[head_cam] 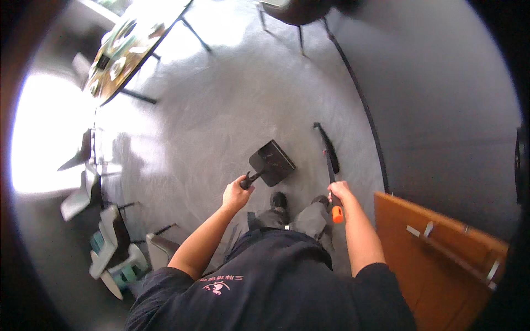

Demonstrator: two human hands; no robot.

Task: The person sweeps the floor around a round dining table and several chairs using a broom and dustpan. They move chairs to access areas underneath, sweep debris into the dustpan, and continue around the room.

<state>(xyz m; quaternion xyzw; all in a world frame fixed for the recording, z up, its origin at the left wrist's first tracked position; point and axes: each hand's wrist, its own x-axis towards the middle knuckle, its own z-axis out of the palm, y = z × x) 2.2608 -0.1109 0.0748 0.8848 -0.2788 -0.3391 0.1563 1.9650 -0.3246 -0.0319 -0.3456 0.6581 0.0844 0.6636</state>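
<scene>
My left hand [237,193] grips the handle of a black dustpan [271,162]. Some small specks, too small to identify, show on the pan's surface, and its lipped edge faces right. In my right hand [340,191] is the dark shaft of a black broom [328,147], whose orange handle end [338,214] sticks out below the fist. The broom head lies at a slant to the right of the pan, apart from it. Both tools are at or close to the grey floor [215,111], just beyond my dark shoes [279,200].
A table [134,53] with dishes stands at the upper left. Several chairs [109,242] line the left side, and another chair [290,12] is at the top. On the right, a dark wall [418,103] meets a wooden door [439,248] with a long metal handle.
</scene>
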